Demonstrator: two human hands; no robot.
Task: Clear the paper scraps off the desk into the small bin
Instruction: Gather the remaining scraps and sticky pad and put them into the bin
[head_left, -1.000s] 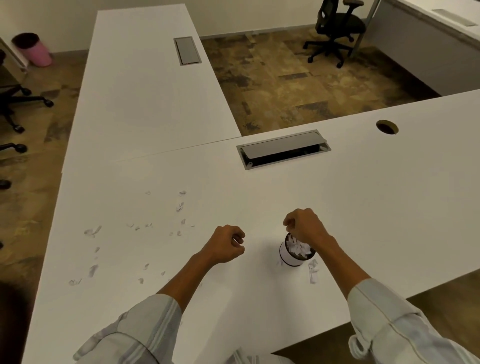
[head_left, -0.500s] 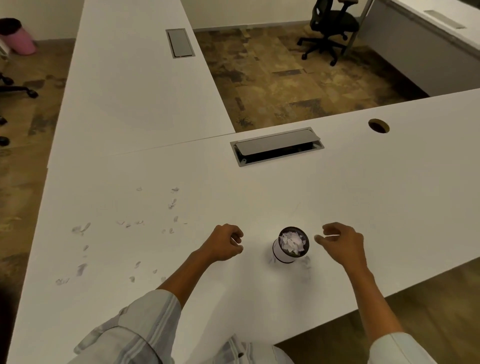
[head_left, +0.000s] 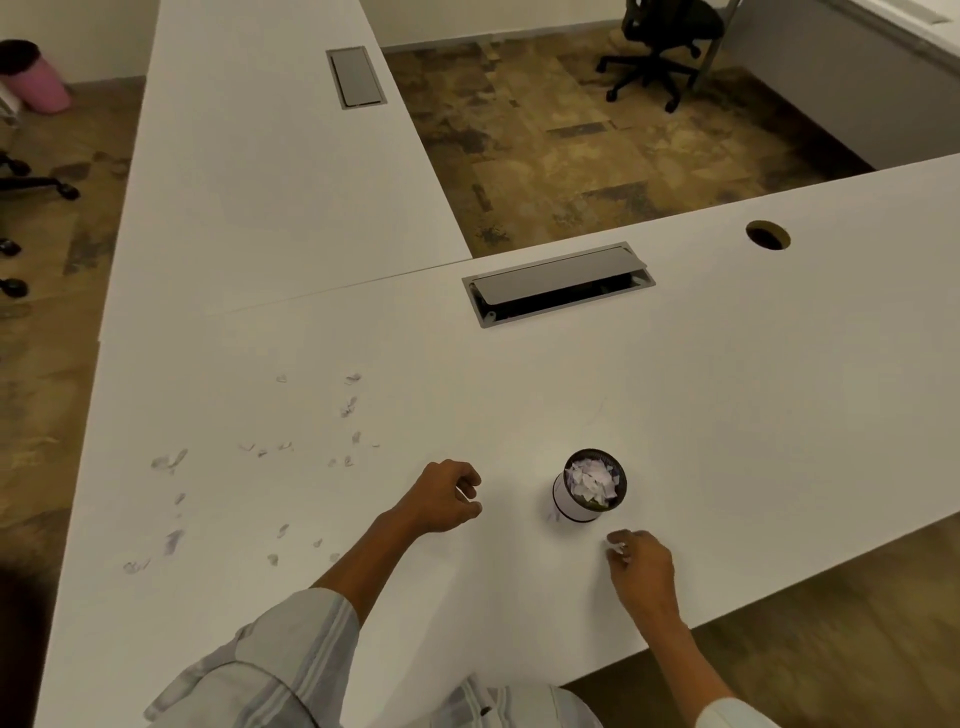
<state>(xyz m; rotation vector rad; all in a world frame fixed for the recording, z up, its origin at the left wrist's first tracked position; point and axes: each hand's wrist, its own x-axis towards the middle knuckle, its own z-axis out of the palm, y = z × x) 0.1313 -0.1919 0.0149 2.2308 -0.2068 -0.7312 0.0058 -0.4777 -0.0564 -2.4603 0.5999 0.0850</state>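
The right hand (head_left: 641, 566) has its fingertips pinched down on the desk (head_left: 727, 415) around a small white scrap (head_left: 618, 546), just in front of the bin (head_left: 589, 486); whether the scrap is lifted or only pressed I cannot tell. The left hand (head_left: 444, 496) rests on the desk to the bin's left, fingers curled loosely inward, thumb near the forefinger; a pale glint shows between them, too small to say if it is paper. The bin stands upright between the two hands, nearer the right, touching neither, a small dark mesh cup with a white band, heaped with torn white paper. One faint scrap lies against its near-left foot. More scraps (head_left: 291, 467) are scattered well to the left of the left hand, pale and smudgy against the white top, so their number is hard to make out. Nothing stands between the hands and the bin. Beyond it a grey cable hatch (head_left: 558, 283) sits half open in the desk, with a round hole (head_left: 768, 235) to its right. A black chair (head_left: 662, 47) on the far floor is cut off at the top, and a pink bucket (head_left: 36, 78) stands at the left edge. Striped sleeves (head_left: 275, 660) run out of the bottom of the view.
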